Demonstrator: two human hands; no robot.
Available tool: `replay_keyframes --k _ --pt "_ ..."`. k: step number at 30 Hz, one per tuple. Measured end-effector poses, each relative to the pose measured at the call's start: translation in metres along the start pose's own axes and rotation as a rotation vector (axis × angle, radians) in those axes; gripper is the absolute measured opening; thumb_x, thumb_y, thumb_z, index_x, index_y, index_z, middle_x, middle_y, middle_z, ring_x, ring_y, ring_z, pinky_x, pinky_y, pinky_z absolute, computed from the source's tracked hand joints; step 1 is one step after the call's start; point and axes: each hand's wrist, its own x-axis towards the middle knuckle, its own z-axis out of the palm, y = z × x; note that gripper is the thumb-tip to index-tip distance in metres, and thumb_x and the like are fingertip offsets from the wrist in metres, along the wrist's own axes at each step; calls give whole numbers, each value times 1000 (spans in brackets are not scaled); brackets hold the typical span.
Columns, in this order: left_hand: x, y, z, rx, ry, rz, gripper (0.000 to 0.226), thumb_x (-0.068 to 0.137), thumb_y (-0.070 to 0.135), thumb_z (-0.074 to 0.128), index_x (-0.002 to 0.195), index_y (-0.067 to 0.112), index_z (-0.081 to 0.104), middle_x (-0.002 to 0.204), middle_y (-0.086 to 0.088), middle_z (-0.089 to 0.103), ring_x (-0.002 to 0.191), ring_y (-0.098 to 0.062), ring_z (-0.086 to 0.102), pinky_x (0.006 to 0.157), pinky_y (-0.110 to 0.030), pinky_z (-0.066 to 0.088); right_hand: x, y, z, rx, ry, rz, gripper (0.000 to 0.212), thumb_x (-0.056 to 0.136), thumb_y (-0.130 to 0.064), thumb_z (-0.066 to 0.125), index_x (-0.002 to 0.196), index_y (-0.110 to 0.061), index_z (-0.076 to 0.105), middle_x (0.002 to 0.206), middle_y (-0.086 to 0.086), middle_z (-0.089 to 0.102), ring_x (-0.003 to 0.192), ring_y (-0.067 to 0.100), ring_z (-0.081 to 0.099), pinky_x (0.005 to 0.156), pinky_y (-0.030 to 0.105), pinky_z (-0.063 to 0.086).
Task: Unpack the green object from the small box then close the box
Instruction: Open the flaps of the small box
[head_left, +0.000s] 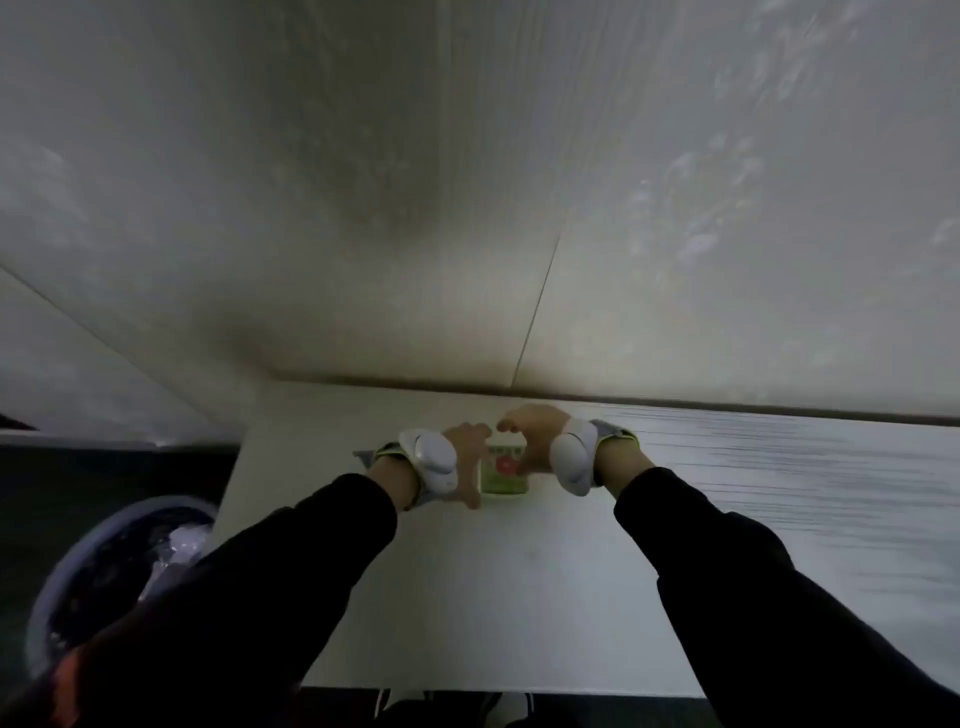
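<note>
Already we cup the small box (503, 469) between left hand (464, 457) and right hand (535, 439), fingers curled against it; uneven pressure could crush or tip it.

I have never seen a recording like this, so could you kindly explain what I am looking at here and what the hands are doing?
There is no machine: a person wears a wide-angle camera on the head, looking down at their own arms. Both wrists carry white strapped-on devices. The left hand and right hand close in on either side of a small box, green with a red mark, resting on a white table by a wall. Whether the box is open is too blurred to tell. A round bin stands lower left.
</note>
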Motion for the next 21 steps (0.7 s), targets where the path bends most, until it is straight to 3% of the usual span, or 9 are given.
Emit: replay_keyframes --k 2,6,8,12,15,18,21 --pt "7 2 7 -50 98 22 89 69 39 74 139 13 25 140 -11 39 126 -33 43 104 -44 41 2 -2 7 -20 38 -20 34 88 -21 62 116 -3 61 122 18 64 94 22 58 75 28 40" --pt "14 9 24 -194 293 65 50 71 26 73 112 6 53 112 -14 58 104 -33 59 79 -34 45 0 -6 29 -58 118 1 31 92 -18 52 118 -3 59 121 19 58 110 34 59 87 34 46" --pt "7 13 29 -216 389 92 35 74 24 70 98 1 58 103 -19 63 94 -35 62 73 -35 44 -5 -7 34 -116 169 -47 30 91 -21 54 112 -2 62 115 21 59 101 36 60 77 33 43" --pt "-17 18 40 -244 459 104 38 74 23 72 100 -1 59 103 -20 65 91 -33 63 74 -34 46 -16 -14 45 -194 181 -109 30 83 -25 63 101 -1 66 103 20 61 83 35 59 65 29 34" --pt "-32 15 51 -256 473 109 42 73 26 73 103 0 58 105 -20 64 92 -34 62 76 -37 47 -21 -27 55 -252 167 -128 31 77 -29 68 97 -5 67 98 16 63 69 26 50 63 29 36" --pt "-48 9 64 -276 488 108 43 72 26 74 103 0 59 104 -20 64 92 -34 62 75 -37 46 -25 -40 69 -256 174 -139 35 75 -30 70 99 -5 66 100 16 62 78 31 60 66 33 46" --pt "-58 6 69 -323 487 134 49 69 29 75 106 2 57 105 -19 65 92 -33 62 77 -39 50 -26 -47 71 -274 151 -131 36 85 -32 62 107 -3 63 108 16 59 88 33 61 71 35 45"
